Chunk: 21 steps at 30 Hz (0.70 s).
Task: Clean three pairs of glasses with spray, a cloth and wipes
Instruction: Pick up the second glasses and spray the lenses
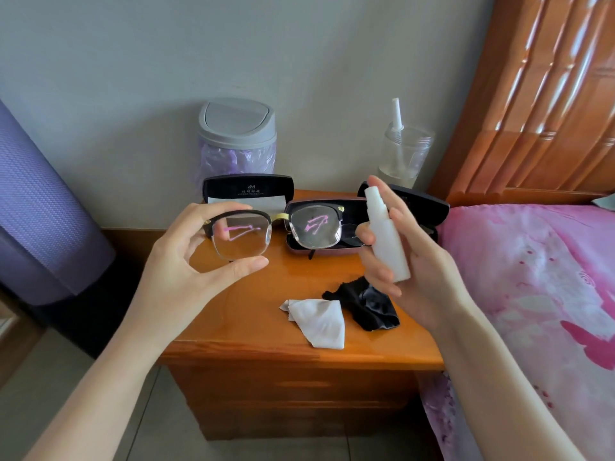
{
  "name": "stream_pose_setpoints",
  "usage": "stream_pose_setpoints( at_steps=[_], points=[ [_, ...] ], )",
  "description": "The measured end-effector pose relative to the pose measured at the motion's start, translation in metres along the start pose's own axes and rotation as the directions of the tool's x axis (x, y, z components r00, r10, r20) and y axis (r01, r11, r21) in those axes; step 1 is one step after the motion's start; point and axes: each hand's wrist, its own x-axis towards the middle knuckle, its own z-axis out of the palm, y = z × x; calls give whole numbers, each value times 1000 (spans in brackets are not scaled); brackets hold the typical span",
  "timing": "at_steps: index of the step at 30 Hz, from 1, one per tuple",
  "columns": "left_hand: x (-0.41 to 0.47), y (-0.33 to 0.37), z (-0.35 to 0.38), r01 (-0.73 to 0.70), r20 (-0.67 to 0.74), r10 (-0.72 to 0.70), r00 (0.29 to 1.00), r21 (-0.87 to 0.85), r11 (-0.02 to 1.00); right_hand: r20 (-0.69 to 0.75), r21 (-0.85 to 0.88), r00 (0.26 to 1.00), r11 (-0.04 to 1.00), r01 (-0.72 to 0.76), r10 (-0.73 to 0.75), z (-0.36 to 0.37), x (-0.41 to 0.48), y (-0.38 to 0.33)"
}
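My left hand (186, 261) pinches a pair of black half-rim glasses (276, 227) by the left lens rim, held up above the nightstand; pink marks smear both lenses. My right hand (409, 257) grips a small white spray bottle (386, 234) just right of the glasses, index finger on top of its nozzle. A white cloth (319, 322) and a crumpled black cloth (369, 302) lie on the nightstand below. An open pinkish case (352, 227) behind the glasses holds another dark pair, mostly hidden.
The wooden nightstand (253, 314) also carries an open black case (248, 193), a second black case (422, 204) behind my right hand, a grey lidded bin (237, 134) and a clear jar (404, 154). A pink bed (532, 294) lies right, a purple roll (43, 207) left.
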Motion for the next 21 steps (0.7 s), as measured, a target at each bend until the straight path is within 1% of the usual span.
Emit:
stream_pose_setpoints(
  at_steps=[2,4,7,10,11,13,15,16,21],
  points=[
    [0,0,0,-2,-1,2,1000,5,1000,43,9,999,1000,-19,18,3,-1,0],
    [0,1,0,-11,-3,11,1000,6,1000,70,-25,997,999,-20,21,4,-2,-1],
    [0,2,0,-9,-11,9,1000,12,1000,39,-142,999,990,17,-11,12,-5,-4],
    [-1,3,0,4,-23,-3,1000,23,1000,0,-250,997,965,75,-77,22,-8,-5],
    [-1,3,0,7,-27,-7,1000,26,1000,2,-251,995,963,95,-97,25,-9,-5],
    [-2,4,-1,9,-29,-8,1000,30,999,43,-179,993,977,117,-111,29,-10,-3],
    [-2,4,-1,8,-31,-7,999,34,999,80,-99,992,989,108,-101,31,-10,-1],
    [-2,5,-1,6,-32,-5,999,35,999,80,-102,992,989,104,-96,31,-11,-1],
    [-3,3,-4,18,-29,-17,999,32,999,-19,-357,991,927,118,-134,35,-13,-2]
  ],
)
